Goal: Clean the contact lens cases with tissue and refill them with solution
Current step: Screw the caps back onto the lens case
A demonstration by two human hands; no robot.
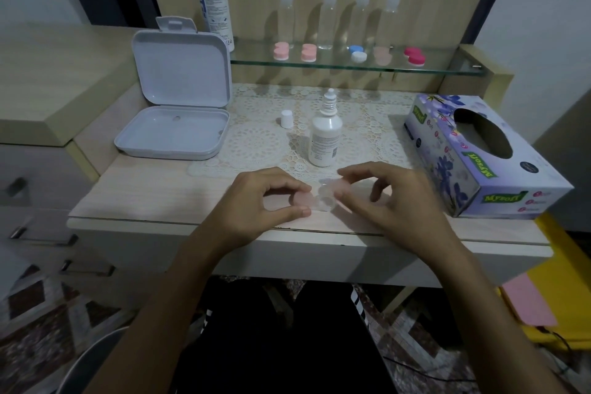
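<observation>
Head view: near the surface's front edge, left hand (271,198) pinches a pink cap (300,200), right hand (380,193) pinches the clear lens case (326,198) lying crosswise between them.

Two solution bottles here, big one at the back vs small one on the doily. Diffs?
The big bottle is taller and stands at the back beside the glass shelf; the small bottle stands on the lace mat. The small bottle's nozzle is bare, its cap standing beside it. Both are white, upright and labelled.
</observation>
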